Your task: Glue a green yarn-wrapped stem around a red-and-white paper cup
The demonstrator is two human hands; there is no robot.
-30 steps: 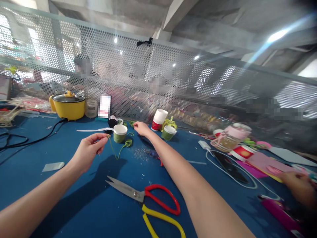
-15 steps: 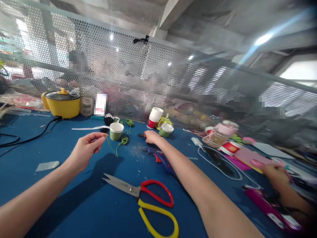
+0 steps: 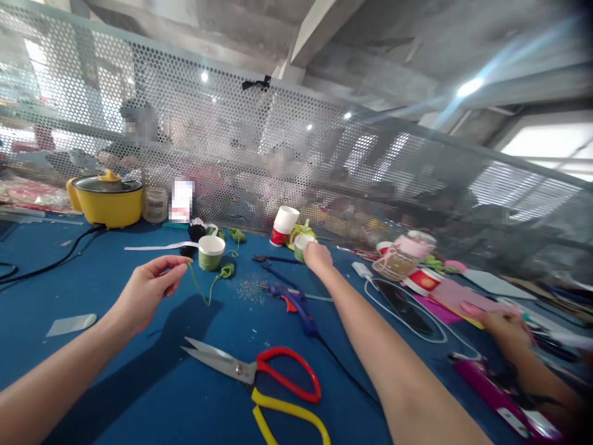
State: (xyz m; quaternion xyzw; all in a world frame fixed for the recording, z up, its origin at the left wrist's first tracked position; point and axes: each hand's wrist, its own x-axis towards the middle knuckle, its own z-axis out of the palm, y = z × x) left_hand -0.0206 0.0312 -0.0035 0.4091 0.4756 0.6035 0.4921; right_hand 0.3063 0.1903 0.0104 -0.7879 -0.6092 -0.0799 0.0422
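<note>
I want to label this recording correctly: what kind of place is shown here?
Probably a shared craft workshop. A blue worktable carries scissors, a glue gun and paper cups, and the left hand pinches green string. Other people sit behind a perforated metal screen.

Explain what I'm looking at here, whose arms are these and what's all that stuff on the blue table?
There is no machine here: the camera sits on a person's head, looking forward and down, so both long arms are theirs. The left hand pinches one end of a green cord. The right hand reaches far forward onto a green paper cup. On the blue table lie scissors with red and yellow handles, a blue glue gun, another green cup and a yellow cooking pot. The hand at the right edge belongs to a co-worker.
</note>
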